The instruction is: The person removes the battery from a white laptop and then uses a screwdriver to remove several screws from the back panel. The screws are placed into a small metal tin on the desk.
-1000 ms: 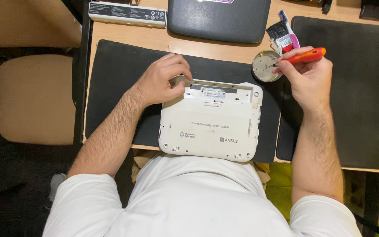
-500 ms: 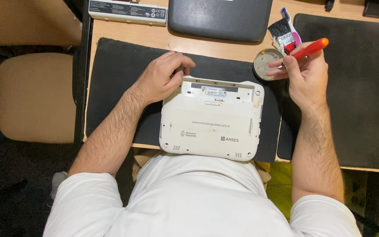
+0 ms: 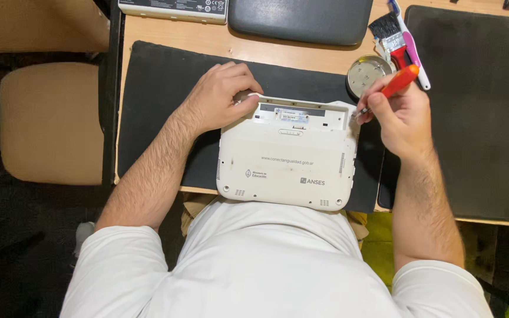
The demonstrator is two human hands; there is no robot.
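Screwdriver (image 3: 397, 83) tip too small and blurred to tell whether touching the laptop (image 3: 287, 156). Far left corner of laptop hidden under left hand (image 3: 222, 97). Near edge of laptop covered by white shirt (image 3: 266, 265). White battery (image 3: 175, 7) cut off by top edge. Brush (image 3: 391, 35) handle partly hidden behind right hand (image 3: 399, 115).

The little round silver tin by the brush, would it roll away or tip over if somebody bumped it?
Probably not. The little round silver tin looks shallow and wide and sits flat on the wooden desk, so a bump would likely slide it, not tip it. It seems light thin metal, so it may skid easily. On its edge it could roll.
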